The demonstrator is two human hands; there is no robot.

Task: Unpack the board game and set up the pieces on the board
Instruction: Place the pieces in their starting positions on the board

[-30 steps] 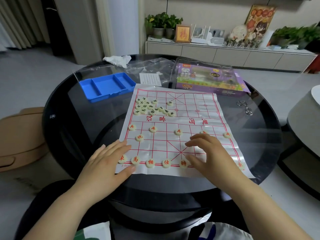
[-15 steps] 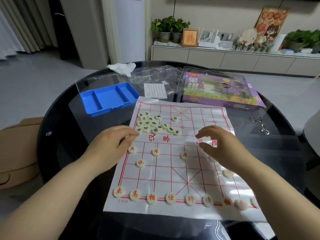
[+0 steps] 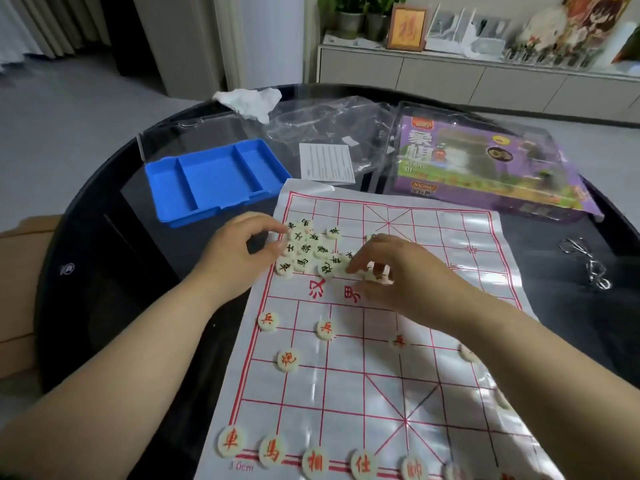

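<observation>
A white paper board (image 3: 433, 237) with red grid lines lies on the round black glass table (image 3: 104, 271). Several cream discs with black characters form a pile (image 3: 311, 249) on the board's far left. My left hand (image 3: 235, 251) is at the pile's left edge, its thumb and index finger pinching a black-character piece. My right hand (image 3: 405, 271) curls over pieces at the pile's right edge. Red-character pieces stand placed on the near half: a back row (image 3: 363, 464), a cannon (image 3: 287, 360) and soldiers (image 3: 268, 320). My right forearm hides the near right pieces.
A blue compartment tray (image 3: 214, 174) sits left of the board's far edge. Behind the board lie a folded leaflet (image 3: 327, 162), clear plastic wrapping (image 3: 329, 123), a crumpled tissue (image 3: 247, 100) and the purple game box (image 3: 485, 168). A small metal object (image 3: 585, 265) lies at the right.
Both hands have moved from the near red rows forward to the pile of black-character pieces, and their fingers have closed on pieces. The view has leaned in closer.
</observation>
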